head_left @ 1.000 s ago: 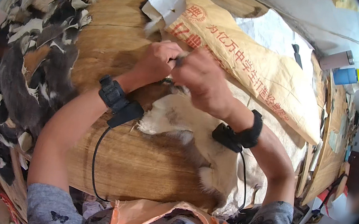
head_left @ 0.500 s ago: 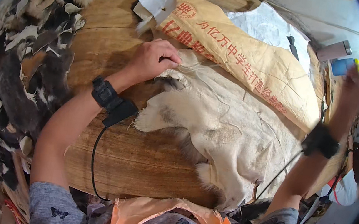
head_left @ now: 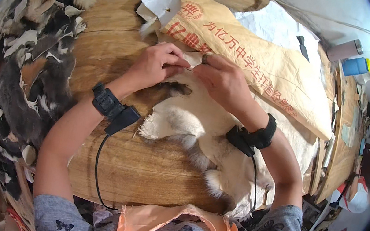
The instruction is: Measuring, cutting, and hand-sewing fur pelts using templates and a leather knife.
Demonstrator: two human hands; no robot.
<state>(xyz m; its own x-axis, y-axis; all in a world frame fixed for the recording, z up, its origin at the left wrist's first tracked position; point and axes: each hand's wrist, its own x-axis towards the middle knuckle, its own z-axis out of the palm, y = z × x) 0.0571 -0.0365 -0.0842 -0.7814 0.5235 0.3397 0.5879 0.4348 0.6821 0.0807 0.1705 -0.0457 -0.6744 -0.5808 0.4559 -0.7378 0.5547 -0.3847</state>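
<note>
A pale hide (head_left: 178, 114), skin side up with grey-white fur at its edges, lies on the wooden table. My left hand (head_left: 160, 64) pinches its far edge between thumb and fingers. Right beside it, my right hand (head_left: 225, 81) has its fingertips closed at the same edge, almost touching the left ones. What the right fingers hold is too small to make out. A dark band sits on one right finger. Both wrists carry black straps with small boxes and cables.
Tan printed paper (head_left: 257, 69) covers the hide's far side, with a white sheet (head_left: 278, 27) behind. Dark and white fur scraps (head_left: 24, 79) heap at the left. A blue bottle (head_left: 356, 67) and pinkish cup (head_left: 345, 50) stand at far right. Another person (head_left: 356, 194) is at the right.
My right hand has come from the far right, raised and blurred, back to the hide's edge beside my left hand. The left hand stays nearly in place, still pinching.
</note>
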